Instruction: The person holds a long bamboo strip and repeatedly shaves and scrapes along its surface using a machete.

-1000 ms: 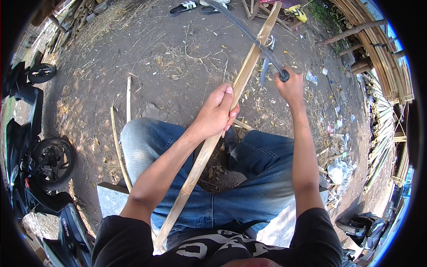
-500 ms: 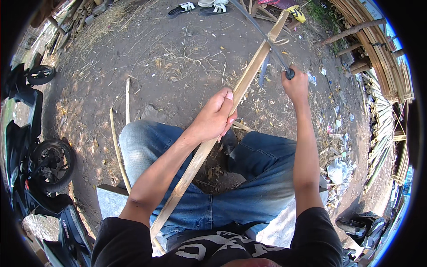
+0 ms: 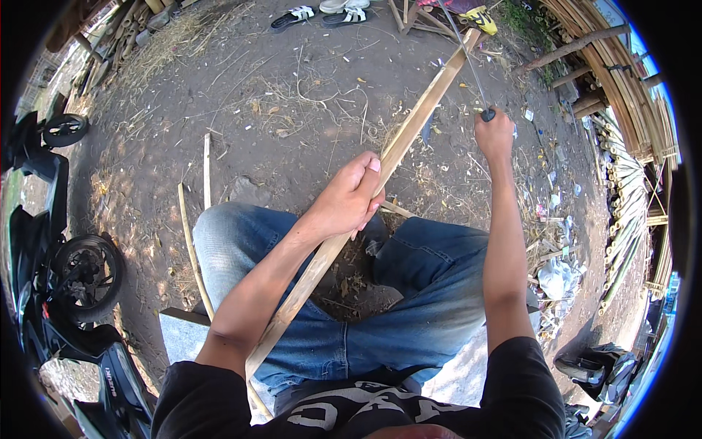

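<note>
A long, flat bamboo slat (image 3: 417, 117) slants from beside my left hip up to the far right. My left hand (image 3: 349, 196) is closed around its middle, thumb on top, above the gap between my knees. At the right, my right hand (image 3: 497, 137) grips the dark handle of a long-bladed knife (image 3: 474, 68). Its thin blade points away and to the left, lying across the slat near the far end. Whether the edge touches the wood, I cannot tell. Both my knees in blue jeans (image 3: 245, 234) are bent beneath the slat.
Two thin bamboo sticks (image 3: 191, 252) stand by my left knee. A motorbike (image 3: 82, 274) is at the left. Sandals (image 3: 292, 19) lie on the far ground. Stacked bamboo strips (image 3: 621, 80) and poles (image 3: 621, 219) line the right, near a plastic bag (image 3: 557, 279).
My right hand and the knife have moved slightly right, the blade now crossing nearer the slat's far end. The curled shaving at the blade no longer shows. My left hand keeps its hold.
</note>
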Available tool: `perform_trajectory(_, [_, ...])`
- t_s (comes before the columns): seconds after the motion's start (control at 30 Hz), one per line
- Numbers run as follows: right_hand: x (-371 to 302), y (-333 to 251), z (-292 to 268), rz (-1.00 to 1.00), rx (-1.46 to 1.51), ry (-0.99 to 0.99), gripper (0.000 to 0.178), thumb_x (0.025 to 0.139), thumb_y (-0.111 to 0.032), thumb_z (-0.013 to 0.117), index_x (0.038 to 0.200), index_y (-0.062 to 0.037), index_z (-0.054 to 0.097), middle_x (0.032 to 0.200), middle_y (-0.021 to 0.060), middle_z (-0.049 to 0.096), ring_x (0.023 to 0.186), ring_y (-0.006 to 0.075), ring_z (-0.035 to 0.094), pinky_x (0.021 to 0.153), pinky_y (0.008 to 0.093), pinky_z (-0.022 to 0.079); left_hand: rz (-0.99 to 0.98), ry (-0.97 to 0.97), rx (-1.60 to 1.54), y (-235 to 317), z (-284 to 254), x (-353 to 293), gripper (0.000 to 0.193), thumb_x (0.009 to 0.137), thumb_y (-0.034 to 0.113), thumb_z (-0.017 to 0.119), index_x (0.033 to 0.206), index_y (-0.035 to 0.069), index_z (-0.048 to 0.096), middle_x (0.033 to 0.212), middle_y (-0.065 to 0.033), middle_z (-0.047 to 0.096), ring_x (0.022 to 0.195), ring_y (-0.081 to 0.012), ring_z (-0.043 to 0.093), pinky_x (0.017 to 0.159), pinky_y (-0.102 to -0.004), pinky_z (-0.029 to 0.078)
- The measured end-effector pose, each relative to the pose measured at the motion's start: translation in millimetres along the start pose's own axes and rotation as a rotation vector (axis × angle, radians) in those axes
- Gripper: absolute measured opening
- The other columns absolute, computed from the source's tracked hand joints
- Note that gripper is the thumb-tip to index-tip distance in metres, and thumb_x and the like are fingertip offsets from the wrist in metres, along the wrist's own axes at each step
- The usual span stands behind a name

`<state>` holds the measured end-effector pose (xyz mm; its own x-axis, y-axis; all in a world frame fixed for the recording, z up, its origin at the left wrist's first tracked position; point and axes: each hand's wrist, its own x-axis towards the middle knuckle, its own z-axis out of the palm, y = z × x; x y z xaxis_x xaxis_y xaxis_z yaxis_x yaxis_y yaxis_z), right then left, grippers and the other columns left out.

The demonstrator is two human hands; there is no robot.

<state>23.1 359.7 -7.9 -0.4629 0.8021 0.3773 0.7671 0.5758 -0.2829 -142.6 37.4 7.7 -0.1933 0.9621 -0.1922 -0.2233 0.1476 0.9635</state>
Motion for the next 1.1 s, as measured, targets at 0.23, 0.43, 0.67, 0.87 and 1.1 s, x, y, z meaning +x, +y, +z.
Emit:
perform_trajectory(0.23, [-22, -8, -2, 0.113, 0.052, -0.013, 0.027, 0.083, -0.021, 0.065, 0.093, 0.0041, 0.071, 0.087, 0.0296, 0.07, 0.086, 0.0492, 0.067, 0.079, 0.0535, 0.053, -0.017, 0.022, 0.038, 1, -1, 1, 0.033, 0.113, 0.035, 0.03, 0.097, 0.009, 0.041, 0.063, 0.001, 0.044, 0.04, -0.0076, 0.041, 0.038, -0.0261, 0.038])
perform_trajectory(0.43, [-26, -27, -19, -0.02, 0.008, -0.104, 0.028, 0.084, -0.024, 0.066, 0.096, 0.0019, 0.068, 0.084, 0.028, 0.069, 0.086, 0.0477, 0.067, 0.077, 0.0544, 0.052, -0.024, -0.009, 0.0, 6, -1, -2, 0.033, 0.113, 0.035, 0.03, 0.097, 0.009, 0.041, 0.062, 0.0006, 0.043, 0.039, -0.0082, 0.04, 0.037, -0.0258, 0.038])
perform_trajectory(0.67, [16, 111, 44, 0.41, -0.031, 0.237, 0.026, 0.081, -0.019, 0.064, 0.078, 0.007, 0.063, 0.073, 0.0259, 0.068, 0.067, 0.0441, 0.067, 0.065, 0.0498, 0.053, 0.001, -0.112, -0.084, 19, 14, -15, 0.03, 0.113, 0.032, 0.03, 0.101, 0.007, 0.044, 0.063, 0.0004, 0.043, 0.039, -0.0078, 0.04, 0.037, -0.0257, 0.037])
perform_trajectory(0.87, [-20, 49, 7, 0.626, 0.415, 0.034, 0.023, 0.078, -0.018, 0.063, 0.065, 0.0007, 0.066, 0.053, 0.0085, 0.059, 0.047, 0.0198, 0.059, 0.049, 0.0364, 0.046, 0.018, 0.288, 0.212, -3, -37, 16, 0.03, 0.112, 0.031, 0.031, 0.102, 0.006, 0.045, 0.066, -0.0014, 0.048, 0.043, -0.009, 0.046, 0.038, -0.0275, 0.041])
perform_trajectory(1.1, [-110, -122, -44, 0.137, 0.735, -0.538, 0.047, 0.089, -0.042, 0.075, 0.067, -0.0041, 0.058, 0.055, -0.0001, 0.05, 0.053, 0.0104, 0.045, 0.05, 0.0333, 0.035, 0.022, 0.506, 0.448, -25, -74, 66, 0.034, 0.11, 0.031, 0.035, 0.108, 0.001, 0.05, 0.069, -0.0069, 0.056, 0.047, -0.0144, 0.056, 0.039, -0.0327, 0.044])
